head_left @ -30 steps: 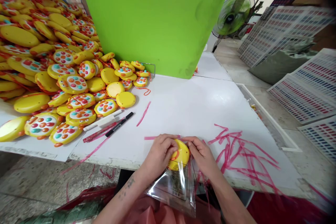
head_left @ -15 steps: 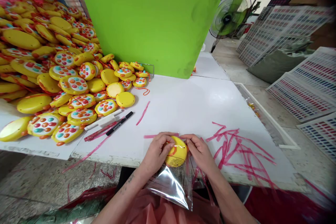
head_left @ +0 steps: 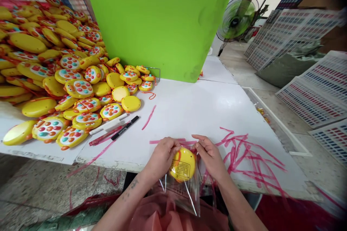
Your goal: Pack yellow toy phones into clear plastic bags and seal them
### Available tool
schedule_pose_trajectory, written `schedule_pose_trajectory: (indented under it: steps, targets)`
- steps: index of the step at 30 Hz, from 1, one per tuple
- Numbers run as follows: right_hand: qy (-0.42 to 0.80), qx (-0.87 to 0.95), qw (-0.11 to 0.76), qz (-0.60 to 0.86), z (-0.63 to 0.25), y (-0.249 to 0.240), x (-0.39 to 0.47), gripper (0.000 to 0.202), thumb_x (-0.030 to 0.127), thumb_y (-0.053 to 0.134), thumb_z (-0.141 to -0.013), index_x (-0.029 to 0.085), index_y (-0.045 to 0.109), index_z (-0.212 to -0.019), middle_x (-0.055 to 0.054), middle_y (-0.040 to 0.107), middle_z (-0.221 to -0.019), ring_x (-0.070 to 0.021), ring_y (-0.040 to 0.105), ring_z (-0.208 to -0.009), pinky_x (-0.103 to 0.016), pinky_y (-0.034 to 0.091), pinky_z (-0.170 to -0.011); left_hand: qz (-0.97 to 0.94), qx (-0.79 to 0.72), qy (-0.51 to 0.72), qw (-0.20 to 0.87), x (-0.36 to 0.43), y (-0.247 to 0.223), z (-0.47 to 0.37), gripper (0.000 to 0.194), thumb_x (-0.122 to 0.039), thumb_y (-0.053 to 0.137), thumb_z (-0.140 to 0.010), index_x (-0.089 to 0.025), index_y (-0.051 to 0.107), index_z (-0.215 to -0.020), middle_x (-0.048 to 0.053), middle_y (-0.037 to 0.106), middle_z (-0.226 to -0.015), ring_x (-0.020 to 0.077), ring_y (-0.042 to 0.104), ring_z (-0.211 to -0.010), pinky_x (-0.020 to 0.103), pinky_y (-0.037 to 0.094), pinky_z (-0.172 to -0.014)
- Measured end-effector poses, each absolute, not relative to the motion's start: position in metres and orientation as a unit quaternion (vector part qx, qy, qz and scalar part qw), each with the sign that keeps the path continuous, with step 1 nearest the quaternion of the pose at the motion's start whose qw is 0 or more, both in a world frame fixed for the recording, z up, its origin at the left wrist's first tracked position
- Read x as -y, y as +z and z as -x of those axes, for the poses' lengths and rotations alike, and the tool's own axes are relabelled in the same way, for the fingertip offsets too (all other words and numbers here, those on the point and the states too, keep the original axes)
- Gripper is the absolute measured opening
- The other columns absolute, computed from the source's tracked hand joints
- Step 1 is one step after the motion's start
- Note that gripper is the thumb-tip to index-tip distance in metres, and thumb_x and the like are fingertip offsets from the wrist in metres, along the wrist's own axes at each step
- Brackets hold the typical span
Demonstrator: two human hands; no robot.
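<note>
A rounded yellow plastic toy [head_left: 183, 166] sat inside a clear plastic bag with black print [head_left: 187, 196], between the two hands at the near edge of the white surface [head_left: 187, 106]. The left hand [head_left: 162, 157] had its fingers closed on the bag's upper edge, beside the toy's upper left side. The right hand [head_left: 213, 155] was at the bag's upper right, index finger extended and thumb near the film; whether those fingers gripped it could not be told. Thin translucent pink strips [head_left: 235, 157] lay tangled beyond the right hand. Leftward, a slim black marker [head_left: 124, 128] lay near a large heap of yellow toys with coloured round buttons [head_left: 67, 83], beside an upright bright green panel [head_left: 159, 25].
</note>
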State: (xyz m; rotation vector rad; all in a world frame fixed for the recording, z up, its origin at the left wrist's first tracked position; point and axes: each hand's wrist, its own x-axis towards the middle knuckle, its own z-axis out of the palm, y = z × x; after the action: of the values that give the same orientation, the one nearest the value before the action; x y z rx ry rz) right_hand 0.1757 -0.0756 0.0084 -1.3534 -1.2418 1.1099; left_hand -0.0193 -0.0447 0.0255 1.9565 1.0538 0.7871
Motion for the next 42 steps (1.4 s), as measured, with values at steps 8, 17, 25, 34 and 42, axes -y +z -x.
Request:
schedule_pose_trajectory:
  steps: [8, 17, 25, 34, 42]
  targets:
    - [0.382, 0.439, 0.564, 0.586, -0.178, 0.013, 0.055, 0.030, 0.040, 0.053, -0.089, 0.021, 0.057, -0.112, -0.004, 0.065, -0.088, -0.0166, 0.059, -0.075, -0.030, 0.049, -0.066, -0.731, -0.448, 0.314, 0.409, 0.043, 0.011, 0.012, 0.015, -0.020, 0.039, -0.093, -0.020, 0.051, -0.084, 0.001, 0.061, -0.074, 0.0168, 0.057, -0.070, 0.027, 0.041, -0.066]
    - [0.246, 0.668, 0.336, 0.616, -0.181, 0.007, 0.083, 0.029, 0.038, 0.042, -0.093, 0.023, 0.060, -0.110, -0.009, 0.069, -0.100, -0.0237, 0.062, -0.095, -0.039, 0.048, -0.082, -0.569, -0.563, 0.467, 0.376, 0.032, 0.007, 0.024, 0.014, -0.029, 0.039, -0.094, -0.021, 0.048, -0.086, -0.001, 0.057, -0.075, 0.0150, 0.055, -0.069, 0.026, 0.041, -0.065]
    - [0.048, 0.815, 0.125, 0.564, -0.164, -0.002, 0.067, 0.060, 0.023, 0.057, -0.081, 0.020, 0.042, -0.139, -0.013, 0.036, -0.148, -0.0346, 0.027, -0.137, -0.054, 0.024, -0.108, -0.629, -0.526, 0.451, 0.352, 0.039, 0.017, 0.018, 0.011, -0.026, 0.039, -0.095, -0.021, 0.048, -0.090, 0.000, 0.059, -0.078, 0.0150, 0.057, -0.071, 0.026, 0.043, -0.067]
    - [0.384, 0.592, 0.377, 0.600, -0.179, 0.018, 0.057, 0.041, 0.046, 0.036, -0.095, 0.022, 0.066, -0.109, -0.007, 0.071, -0.095, -0.0234, 0.064, -0.088, -0.038, 0.050, -0.081, -0.666, -0.499, 0.434, 0.344, 0.043, 0.018, 0.022, 0.015, -0.028, 0.037, -0.096, -0.020, 0.049, -0.093, 0.002, 0.062, -0.080, 0.0155, 0.060, -0.071, 0.027, 0.045, -0.067]
    - [0.436, 0.574, 0.353, 0.597, -0.172, 0.023, 0.055, 0.027, 0.045, 0.051, -0.087, 0.021, 0.064, -0.085, 0.000, 0.064, -0.074, -0.0176, 0.059, -0.071, -0.028, 0.047, -0.065, -0.757, -0.379, 0.407, 0.344, 0.041, 0.018, 0.008, 0.013, -0.023, 0.042, -0.095, -0.021, 0.055, -0.096, 0.004, 0.064, -0.092, 0.0171, 0.060, -0.087, 0.030, 0.048, -0.080]
